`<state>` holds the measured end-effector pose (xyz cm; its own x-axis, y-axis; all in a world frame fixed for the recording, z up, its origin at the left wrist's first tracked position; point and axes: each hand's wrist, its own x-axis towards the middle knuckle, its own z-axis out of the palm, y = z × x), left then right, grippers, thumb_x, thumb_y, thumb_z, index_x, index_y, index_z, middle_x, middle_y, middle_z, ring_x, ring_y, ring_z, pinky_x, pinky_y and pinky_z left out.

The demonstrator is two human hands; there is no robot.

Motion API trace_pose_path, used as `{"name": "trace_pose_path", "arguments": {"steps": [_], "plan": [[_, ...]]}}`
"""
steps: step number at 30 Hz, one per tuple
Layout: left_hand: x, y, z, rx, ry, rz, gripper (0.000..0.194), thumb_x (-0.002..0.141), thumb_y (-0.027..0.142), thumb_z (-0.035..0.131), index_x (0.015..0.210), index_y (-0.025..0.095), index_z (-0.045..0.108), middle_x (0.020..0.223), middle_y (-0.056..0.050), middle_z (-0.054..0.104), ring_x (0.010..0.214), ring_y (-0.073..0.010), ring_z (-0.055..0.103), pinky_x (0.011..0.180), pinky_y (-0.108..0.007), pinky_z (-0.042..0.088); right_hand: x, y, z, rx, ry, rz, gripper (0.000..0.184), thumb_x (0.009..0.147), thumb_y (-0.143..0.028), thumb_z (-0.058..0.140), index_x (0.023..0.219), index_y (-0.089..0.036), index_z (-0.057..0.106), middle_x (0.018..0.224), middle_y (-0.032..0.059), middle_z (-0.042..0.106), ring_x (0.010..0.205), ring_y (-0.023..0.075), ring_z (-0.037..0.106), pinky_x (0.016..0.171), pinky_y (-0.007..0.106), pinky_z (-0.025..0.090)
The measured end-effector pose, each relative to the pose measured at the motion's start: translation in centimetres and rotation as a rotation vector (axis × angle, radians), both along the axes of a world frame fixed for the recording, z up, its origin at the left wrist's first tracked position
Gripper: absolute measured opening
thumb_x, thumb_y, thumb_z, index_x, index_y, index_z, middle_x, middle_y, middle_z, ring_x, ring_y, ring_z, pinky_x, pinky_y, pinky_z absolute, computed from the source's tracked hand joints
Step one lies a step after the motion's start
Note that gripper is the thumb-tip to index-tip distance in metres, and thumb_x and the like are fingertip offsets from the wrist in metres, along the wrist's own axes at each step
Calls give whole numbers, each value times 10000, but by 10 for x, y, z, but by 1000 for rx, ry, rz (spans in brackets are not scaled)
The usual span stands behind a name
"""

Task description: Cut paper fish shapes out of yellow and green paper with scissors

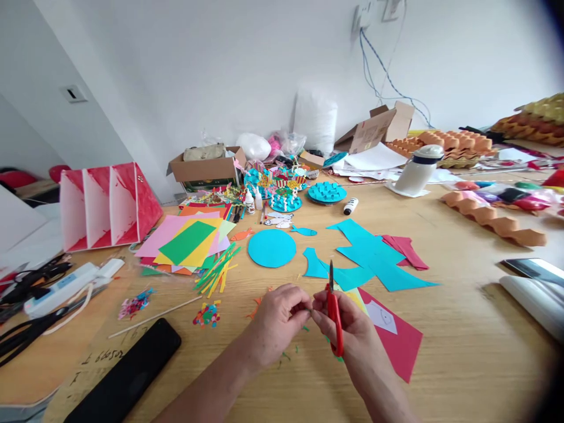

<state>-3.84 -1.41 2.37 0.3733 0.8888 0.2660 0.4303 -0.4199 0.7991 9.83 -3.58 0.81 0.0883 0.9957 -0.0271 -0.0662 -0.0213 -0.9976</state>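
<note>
My right hand [348, 320] is closed around red-handled scissors [335, 323], whose blades point up and away from me. Its thumb and fingertip meet the fingertips of my left hand [282, 317], which is pinched on something too small to make out. Tiny green paper scraps [286, 355] lie on the table beneath the hands. Beyond them is a blue paper circle [272, 248], with a blue paper fish [304, 231] and an orange paper fish [242, 234] near it. Blue paper offcuts [374, 258] and a dark red sheet [403, 346] lie to the right.
Coloured paper sheets [187, 242] and green and yellow strips [220, 270] lie left. A black phone-like slab [127, 376] is near the front left. Finished blue paper crafts [285, 201], glue bottles [249, 202] and a cardboard box [207, 170] stand behind. Egg trays [493, 218] lie right.
</note>
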Motion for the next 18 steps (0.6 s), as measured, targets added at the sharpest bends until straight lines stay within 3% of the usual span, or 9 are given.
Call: {"name": "trace_pose_path", "arguments": {"steps": [9, 15, 18], "plan": [[-11, -1, -1, 130, 137, 2, 192, 713, -22, 510, 714, 168, 542, 724, 3, 553, 685, -113, 521, 625, -200, 399, -8, 7, -4, -30, 68, 112, 263, 588, -311, 759, 756, -201, 589, 589, -40, 534, 550, 123, 494, 446, 198, 361], [-16, -4, -2, 93, 69, 8, 205, 703, -29, 496, 742, 162, 560, 734, -8, 574, 693, -119, 536, 642, -212, 416, -16, 10, -3, -27, 75, 132, 215, 610, -310, 727, 733, -202, 587, 588, -35, 537, 532, 117, 461, 449, 201, 352], [-20, -4, -3, -28, -72, 30, 224, 686, -23, 489, 789, 156, 576, 769, -19, 602, 724, -123, 561, 683, -221, 441, -19, 10, -4, -43, 101, 96, 246, 575, -296, 751, 737, -200, 594, 598, -34, 544, 521, 108, 445, 452, 200, 351]]}}
